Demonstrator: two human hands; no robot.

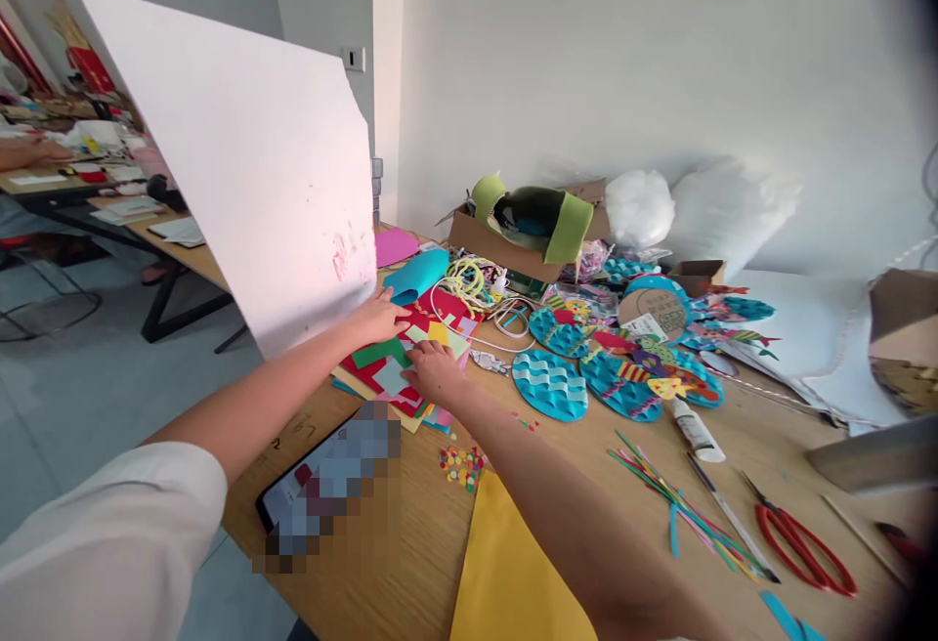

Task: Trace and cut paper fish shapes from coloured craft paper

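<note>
Both hands reach to a pile of coloured paper scraps on the table's far left part. My left hand (379,318) lies over the pile's left side with its fingers stretched out, close to a rolled blue sheet (429,268). To its right, my right hand (438,374) rests on the scraps with its fingers spread and a little bent. Under them are a red sheet (370,382), a green piece (377,356) and a yellow piece (438,332). A white board (249,143) stands upright just left of the pile.
A phone (329,475) and a yellow sheet (505,573) lie nearer me, beside small paper dots (461,465). Blue decorated ovals (549,385), a glue bottle (698,431), paper strips (674,494), a craft knife (733,514) and red-handled scissors (802,543) spread rightward. A cardboard box (498,242) stands behind.
</note>
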